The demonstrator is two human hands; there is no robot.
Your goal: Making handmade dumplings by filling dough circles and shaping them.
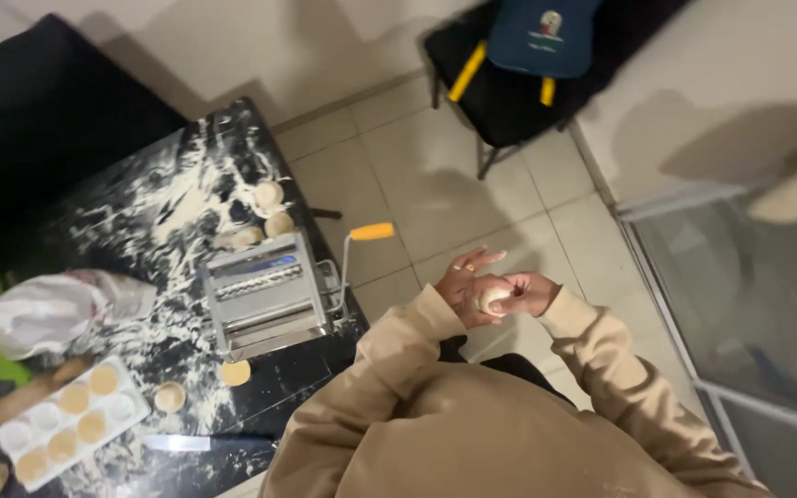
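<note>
Dough ball [493, 299] was held between both hands, out over the tiled floor [435, 184] and clear of the table edge. Left hand [466, 281] was cupped around the near side of the ball, fingers [481, 260] partly spread and lifted above it. Right hand [529, 291] was closed against the far side, thumb pressing in. Ball was small, pale, mostly hidden by the palms.

Judged step: rolling or shaping the piece between the palms. Even, light pressure would be wanted, with the ball turned steadily so no flat side is formed; the work would be better kept over the table, since a slip here would drop it to the floor.

Left of the hands, a hand-crank pasta roller [265, 293] with orange handle [371, 231] was clamped on the floured dark table [288, 387]. Beyond it, several shaped dough pieces [269, 207] lay in loose flour. Further left and nearer, a white mould tray [71, 420] with filled round cups, a knife [177, 443] and a white bag [48, 309] were seen.
</note>
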